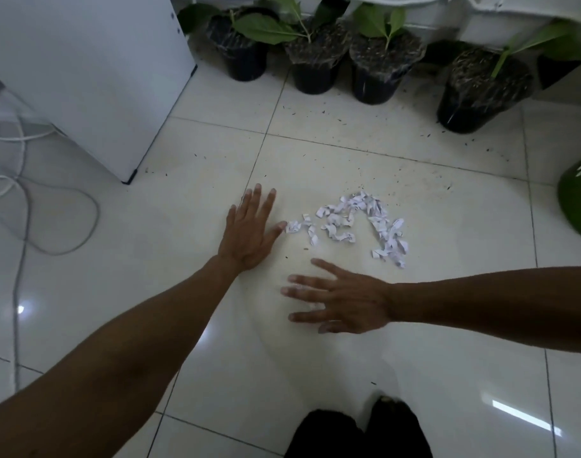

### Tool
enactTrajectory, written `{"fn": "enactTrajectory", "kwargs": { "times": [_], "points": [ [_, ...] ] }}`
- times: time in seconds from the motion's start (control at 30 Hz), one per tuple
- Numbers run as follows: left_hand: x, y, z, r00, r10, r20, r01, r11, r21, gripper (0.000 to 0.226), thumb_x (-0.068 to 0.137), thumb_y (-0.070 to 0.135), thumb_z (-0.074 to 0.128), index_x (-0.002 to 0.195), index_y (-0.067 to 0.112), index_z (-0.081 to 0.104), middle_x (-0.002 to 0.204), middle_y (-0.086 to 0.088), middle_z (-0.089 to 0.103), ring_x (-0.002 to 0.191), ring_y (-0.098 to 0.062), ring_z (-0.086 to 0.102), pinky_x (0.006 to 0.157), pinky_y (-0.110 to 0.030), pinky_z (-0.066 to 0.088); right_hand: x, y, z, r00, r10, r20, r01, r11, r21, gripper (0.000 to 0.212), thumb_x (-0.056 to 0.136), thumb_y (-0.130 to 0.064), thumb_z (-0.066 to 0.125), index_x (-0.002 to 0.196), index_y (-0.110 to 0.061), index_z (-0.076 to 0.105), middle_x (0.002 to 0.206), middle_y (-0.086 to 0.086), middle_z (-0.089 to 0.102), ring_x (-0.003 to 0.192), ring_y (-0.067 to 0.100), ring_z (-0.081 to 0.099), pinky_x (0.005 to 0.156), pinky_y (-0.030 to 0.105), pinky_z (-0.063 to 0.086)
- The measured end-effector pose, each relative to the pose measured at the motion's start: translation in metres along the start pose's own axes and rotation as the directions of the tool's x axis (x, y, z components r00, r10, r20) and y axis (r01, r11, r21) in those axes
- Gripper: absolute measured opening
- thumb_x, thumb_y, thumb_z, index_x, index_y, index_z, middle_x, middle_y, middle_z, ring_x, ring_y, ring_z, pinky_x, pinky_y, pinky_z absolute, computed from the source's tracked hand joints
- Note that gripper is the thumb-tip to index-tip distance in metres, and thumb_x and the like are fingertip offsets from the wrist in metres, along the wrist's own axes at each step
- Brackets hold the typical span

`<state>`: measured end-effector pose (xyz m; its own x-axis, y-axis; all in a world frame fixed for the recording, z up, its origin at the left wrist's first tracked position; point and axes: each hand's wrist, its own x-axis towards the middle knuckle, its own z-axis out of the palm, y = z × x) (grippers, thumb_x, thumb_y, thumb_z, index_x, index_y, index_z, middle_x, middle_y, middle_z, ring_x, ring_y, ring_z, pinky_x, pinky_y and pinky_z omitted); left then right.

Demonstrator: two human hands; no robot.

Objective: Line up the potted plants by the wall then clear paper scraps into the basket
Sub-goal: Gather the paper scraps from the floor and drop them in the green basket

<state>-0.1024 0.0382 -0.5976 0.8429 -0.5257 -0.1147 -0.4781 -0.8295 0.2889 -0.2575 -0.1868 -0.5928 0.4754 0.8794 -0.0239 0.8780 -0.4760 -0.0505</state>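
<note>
Paper scraps (pixel 358 223): small, white, crumpled and curled; heaped in a loose arc on floor tile (pixel 348 166), centre of view, well short of the wall.

Far left: grey and white cables (pixel 24 200), looped on the glossy floor. Beside them, white flat-sided cabinet (pixel 90 67), smooth panel, dark corner foot.

Left hand (pixel 249 233): flat, palm down, fingers straight and together, thumb out. Thumb tip touching the leftmost scrap. Holding nothing.

Potted plants (pixel 315 57): lined along the wall at top. Four round, tapered black pots in front, a fifth partly hidden at far right. Clear crinkled film over dark, coarse soil. Broad green leaves on thin stems. Three left pots close together; fourth pot (pixel 481 97) set apart to the right and further forward. Dark soil specks scattered on tile in front.

Right hand (pixel 342 302): spread open, palm down, fingers splayed and pointing left, slightly blurred. Just below the scrap heap, not touching it. Holding nothing. Contact with floor: cannot tell.

Bottom edge: dark trousers (pixel 358 431).

Right edge: glossy green rounded object (pixel 580 206), partly cut off; identity cannot tell.

Floor: pale, polished square tiles, thin dark grout lines, bright reflections.
</note>
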Motion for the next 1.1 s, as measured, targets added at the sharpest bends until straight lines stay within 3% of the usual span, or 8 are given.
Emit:
{"fn": "enactTrajectory", "kwargs": {
  "times": [0.1, 0.3, 0.5, 0.63, 0.7, 0.77, 0.97, 1.1],
  "points": [
    [0.005, -0.005, 0.003, 0.995, -0.064, 0.079, 0.067, 0.997, -0.031, 0.074, 0.097, 0.064, 0.019, 0.158, 0.028, -0.003, 0.168, -0.003, -0.005, 0.154, -0.020, -0.004, 0.122, -0.049, 0.003, 0.014, 0.009, 0.005, 0.999, 0.011, 0.044, -0.007, 0.997, -0.075, 0.051, 0.106, -0.041, 0.033, 0.155, -0.029, 0.027, 0.166, 0.012, 0.014, 0.154, 0.032, 0.009, 0.119, 0.063, 0.007],
    [-0.005, 0.006, 0.003, 0.996, 0.048, 0.069, -0.041, 0.994, -0.099, 0.072, 0.099, 0.060, 0.019, 0.158, 0.028, -0.006, 0.168, 0.002, 0.001, 0.154, -0.014, 0.000, 0.124, -0.051, 0.007, -0.001, 0.059, -0.016, 0.857, 0.512, 0.065, -0.505, 0.858, -0.095, 0.053, 0.106, -0.046, 0.021, 0.154, -0.025, 0.029, 0.164, 0.016, 0.020, 0.152, 0.034, 0.017, 0.120, 0.060, 0.012],
    [-0.014, 0.016, -0.001, 0.947, 0.302, 0.106, -0.297, 0.953, -0.062, 0.101, 0.081, 0.087, 0.035, 0.154, 0.040, -0.016, 0.168, 0.008, -0.006, 0.154, -0.012, -0.003, 0.122, -0.055, 0.010, -0.036, 0.042, -0.021, 0.860, 0.507, 0.057, -0.506, 0.862, -0.040, 0.076, 0.097, -0.069, 0.028, 0.159, -0.029, 0.010, 0.168, 0.011, 0.004, 0.155, 0.026, 0.002, 0.122, 0.058, 0.007],
    [-0.017, 0.017, 0.001, 0.931, 0.355, 0.081, -0.358, 0.933, 0.030, 0.130, 0.061, 0.098, 0.044, 0.155, 0.034, -0.018, 0.167, 0.001, -0.013, 0.154, -0.018, -0.007, 0.123, -0.050, 0.002, -0.061, 0.022, -0.019, 0.603, 0.797, -0.041, -0.786, 0.602, 0.142, 0.110, 0.079, -0.087, 0.041, 0.159, -0.022, 0.003, 0.168, 0.009, -0.007, 0.155, 0.025, -0.003, 0.118, 0.066, 0.016],
    [-0.016, 0.022, 0.005, 0.951, 0.296, 0.088, -0.298, 0.954, 0.015, 0.139, 0.055, 0.101, 0.045, 0.154, 0.030, -0.022, 0.166, -0.008, -0.017, 0.154, -0.024, -0.010, 0.123, -0.048, 0.000, -0.072, 0.019, -0.016, 0.470, 0.883, 0.008, -0.864, 0.458, 0.210, 0.124, 0.068, -0.094, 0.044, 0.159, -0.024, -0.006, 0.167, 0.007, -0.016, 0.155, 0.027, -0.009, 0.120, 0.062, 0.008],
    [-0.013, 0.030, 0.012, 0.960, 0.259, 0.109, -0.261, 0.965, 0.007, 0.142, 0.053, 0.101, 0.045, 0.153, 0.029, -0.025, 0.165, -0.013, -0.019, 0.153, -0.028, -0.014, 0.124, -0.051, 0.000, -0.080, 0.018, -0.011, 0.401, 0.912, 0.090, -0.891, 0.365, 0.269, 0.134, 0.061, -0.098, 0.046, 0.157, -0.028, -0.014, 0.165, 0.005, -0.024, 0.154, 0.028, -0.015, 0.121, 0.057, 0.004],
    [0.008, 0.069, 0.025, 0.914, 0.371, 0.163, -0.389, 0.916, 0.096, 0.141, 0.057, 0.102, 0.035, 0.153, 0.019, -0.026, 0.164, -0.015, -0.020, 0.152, -0.028, -0.020, 0.122, -0.057, 0.001, -0.063, 0.027, 0.005, 0.449, 0.889, 0.090, -0.855, 0.398, 0.333, 0.134, 0.061, -0.098, 0.047, 0.157, -0.027, -0.015, 0.165, 0.008, -0.024, 0.153, 0.028, -0.017, 0.124, 0.054, 0.007],
    [0.024, 0.089, 0.026, 0.906, 0.396, 0.148, -0.405, 0.914, 0.032, 0.144, 0.056, 0.101, 0.040, 0.153, 0.019, -0.027, 0.165, -0.011, -0.021, 0.152, -0.025, -0.021, 0.121, -0.059, 0.001, -0.053, 0.065, 0.008, 0.376, 0.926, 0.023, -0.865, 0.342, 0.367, 0.122, 0.072, -0.092, 0.041, 0.157, -0.023, -0.012, 0.166, 0.007, -0.019, 0.154, 0.027, -0.012, 0.124, 0.049, 0.007]
  ]
}}
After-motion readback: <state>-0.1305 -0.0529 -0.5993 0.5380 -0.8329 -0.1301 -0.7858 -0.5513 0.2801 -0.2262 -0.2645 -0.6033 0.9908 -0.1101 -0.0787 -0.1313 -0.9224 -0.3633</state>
